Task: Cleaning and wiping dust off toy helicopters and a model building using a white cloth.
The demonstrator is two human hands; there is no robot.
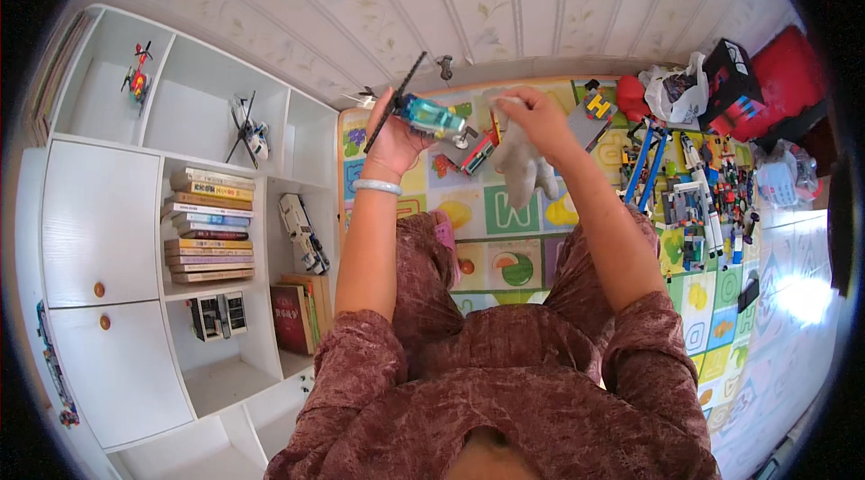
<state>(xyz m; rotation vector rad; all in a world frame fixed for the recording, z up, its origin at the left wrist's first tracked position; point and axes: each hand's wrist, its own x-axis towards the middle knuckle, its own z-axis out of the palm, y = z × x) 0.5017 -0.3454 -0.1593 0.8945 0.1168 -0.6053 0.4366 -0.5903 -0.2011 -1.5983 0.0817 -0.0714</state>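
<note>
My left hand (395,145) is raised and closed around a toy helicopter (434,117) built of bricks, with a teal see-through canopy and a long black rotor. A pale bracelet circles that wrist. To the right of it, my right hand (541,124) pinches the top of a soft grey cloth (520,172), which hangs down in finger-like folds. Between the two hands shows a red, grey and yellow brick piece (480,154); whether it belongs to the helicopter I cannot tell. A grey brick plate (587,127) with a yellow patch lies beyond my right wrist.
A colourful picture mat (514,250) covers the floor under me. Many loose bricks and half-built models (698,201) spread at the right. Behind them stand a white plastic bag (676,93) and a black box (732,84). On the left, a white shelf (216,291) holds books (212,232) and brick models.
</note>
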